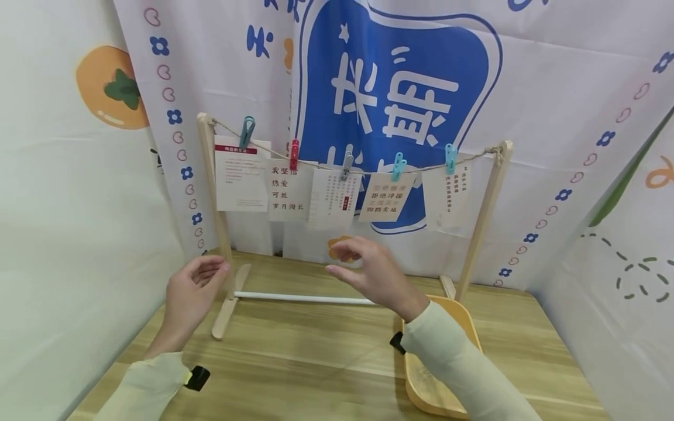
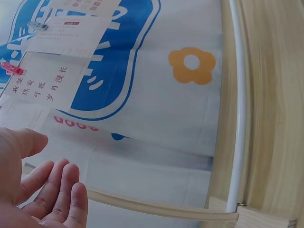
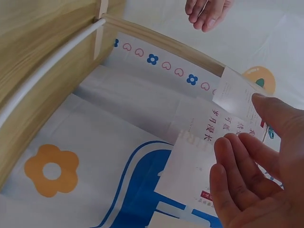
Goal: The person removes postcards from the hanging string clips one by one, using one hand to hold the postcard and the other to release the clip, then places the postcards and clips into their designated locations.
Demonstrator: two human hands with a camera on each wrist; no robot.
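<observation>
My left hand [image 1: 195,292] hovers by the left post of a wooden stand [image 1: 223,234], fingers loosely bent and holding nothing. In front of the hanging cards, my right hand [image 1: 376,275] is in the air, thumb and fingers apart with nothing between them. A twine string [image 1: 316,165] runs between the posts. Clothespins hold several cards on it: a dark teal clothespin [image 1: 247,131], a red clothespin [image 1: 294,154], a grey clothespin [image 1: 347,162] and two light blue ones. The card with a red band [image 1: 242,181] hangs leftmost; the card with large characters [image 1: 288,193] is beside it.
A yellow tray [image 1: 416,392] sits on the wooden table [image 1: 295,362], partly under my right forearm. A white rod [image 1: 305,299] joins the stand's feet. Behind hangs a white cloth with a blue print [image 1: 316,76]; pale walls stand at both sides.
</observation>
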